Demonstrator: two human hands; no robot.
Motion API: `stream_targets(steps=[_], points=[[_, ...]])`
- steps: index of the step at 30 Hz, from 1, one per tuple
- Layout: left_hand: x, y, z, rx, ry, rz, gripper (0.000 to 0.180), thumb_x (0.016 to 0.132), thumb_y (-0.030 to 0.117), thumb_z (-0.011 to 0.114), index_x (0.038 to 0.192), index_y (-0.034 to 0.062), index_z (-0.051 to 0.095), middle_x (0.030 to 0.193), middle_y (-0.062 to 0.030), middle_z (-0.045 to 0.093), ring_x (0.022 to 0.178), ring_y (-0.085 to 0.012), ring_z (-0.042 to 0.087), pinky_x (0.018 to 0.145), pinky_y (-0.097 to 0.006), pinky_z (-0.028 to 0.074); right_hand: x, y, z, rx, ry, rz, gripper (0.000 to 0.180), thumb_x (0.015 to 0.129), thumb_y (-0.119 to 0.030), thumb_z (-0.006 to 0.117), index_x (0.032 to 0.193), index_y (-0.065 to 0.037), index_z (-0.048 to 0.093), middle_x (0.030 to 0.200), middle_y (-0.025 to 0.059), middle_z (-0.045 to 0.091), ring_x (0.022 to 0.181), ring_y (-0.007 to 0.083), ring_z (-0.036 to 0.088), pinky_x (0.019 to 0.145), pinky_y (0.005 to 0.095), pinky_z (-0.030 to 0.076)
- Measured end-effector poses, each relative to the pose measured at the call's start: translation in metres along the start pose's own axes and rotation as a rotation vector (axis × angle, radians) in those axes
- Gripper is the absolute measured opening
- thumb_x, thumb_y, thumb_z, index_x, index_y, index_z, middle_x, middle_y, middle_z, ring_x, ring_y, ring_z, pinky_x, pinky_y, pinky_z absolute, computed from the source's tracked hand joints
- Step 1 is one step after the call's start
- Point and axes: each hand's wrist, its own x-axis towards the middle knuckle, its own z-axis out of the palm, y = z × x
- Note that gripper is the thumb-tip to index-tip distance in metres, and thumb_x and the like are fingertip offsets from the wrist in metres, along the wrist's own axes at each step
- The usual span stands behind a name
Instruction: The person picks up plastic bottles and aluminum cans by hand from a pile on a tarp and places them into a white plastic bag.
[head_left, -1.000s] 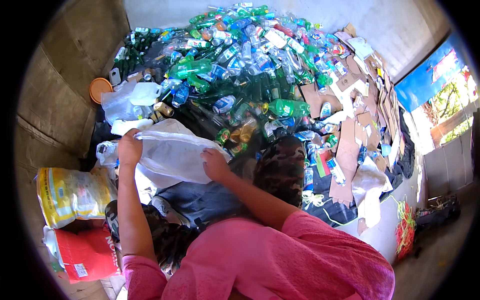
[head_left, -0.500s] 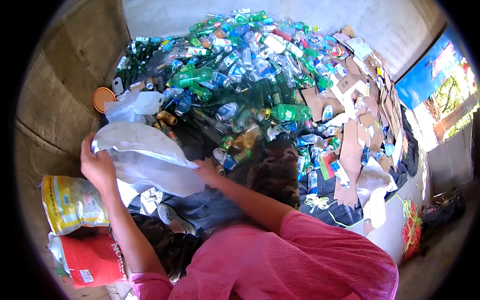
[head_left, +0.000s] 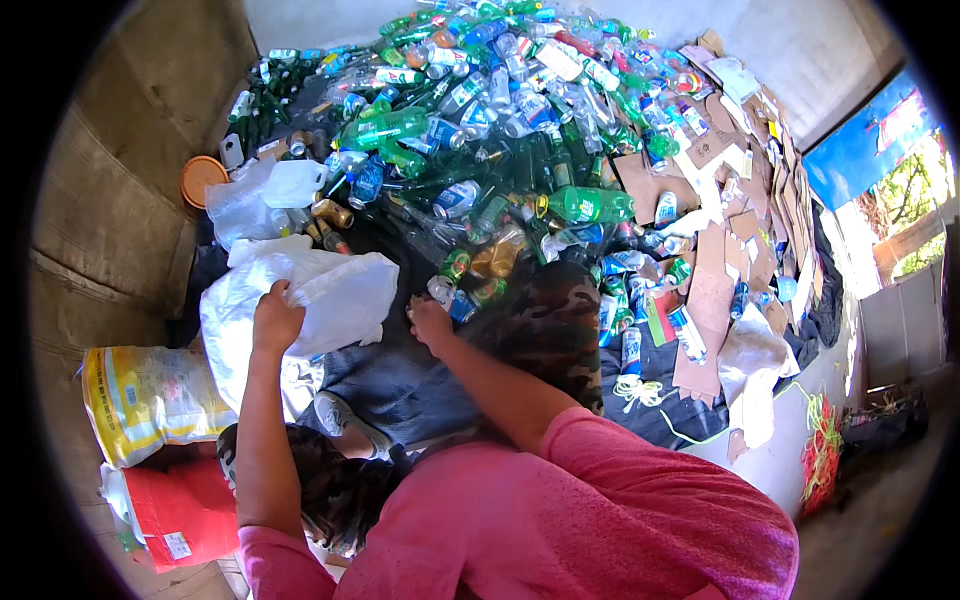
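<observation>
My left hand (head_left: 277, 318) is closed on a white sack (head_left: 345, 300), pinching its edge. The sack hangs loosely spread over the dark sheet, its mouth partly folded. To the right, my right hand (head_left: 430, 322) is off the sack, fingers curled together beside a few drink cans (head_left: 461, 306) at the pile's near edge. Whether anything small is between those fingers I cannot make out. Behind the sack lie a white plastic jug (head_left: 295, 184) and a gold can (head_left: 332, 213).
A large heap of plastic bottles (head_left: 385, 128) and cans fills the far side. Flattened cardboard (head_left: 705, 300) lies to the right. At left stand a yellow-and-white bag (head_left: 150, 405) and a red bag (head_left: 185, 510). My camouflage-covered knee (head_left: 555, 340) stands near the middle.
My right hand has let go of the sack and moved slightly right toward the cans. My left hand has moved right and lower with the sack, which now hangs more crumpled.
</observation>
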Motion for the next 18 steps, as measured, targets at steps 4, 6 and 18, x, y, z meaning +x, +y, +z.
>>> stream_targets(steps=[4, 6, 18], points=[[0.022, 0.010, 0.016, 0.074, -0.105, 0.047, 0.054, 0.077, 0.020, 0.072, 0.128, 0.0076, 0.058, 0.110, -0.0262, 0.065, 0.106, -0.0400, 0.063, 0.093, -0.047, 0.051, 0.009, 0.053, -0.020, -0.578, -0.009, -0.210, 0.016, 0.086, -0.018, 0.063, 0.094, -0.004, 0.067, 0.081, 0.0129, 0.068, 0.073, 0.0262, 0.069, 0.061, 0.0395, 0.054], [0.036, 0.014, 0.026, 0.140, -0.182, 0.074, 0.054, 0.078, 0.023, 0.074, 0.127, 0.0084, 0.059, 0.111, -0.0238, 0.065, 0.107, -0.0374, 0.064, 0.092, -0.046, 0.051, 0.013, 0.059, -0.031, -0.761, 0.066, -0.369, 0.017, 0.083, -0.017, 0.066, 0.094, -0.004, 0.068, 0.077, 0.0129, 0.068, 0.073, 0.0265, 0.069, 0.064, 0.0386, 0.054], [0.058, 0.065, 0.033, 0.403, -0.300, 0.026, 0.035, 0.086, 0.038, 0.069, 0.105, 0.0082, 0.066, 0.106, -0.0149, 0.067, 0.091, -0.0331, 0.070, 0.078, -0.044, 0.056, 0.098, 0.039, -0.058, -0.111, 0.520, 0.122, 0.057, 0.072, -0.024, 0.079, 0.119, 0.003, 0.059, 0.114, 0.0234, 0.065, 0.103, 0.0371, 0.065, 0.084, 0.0420, 0.051]])
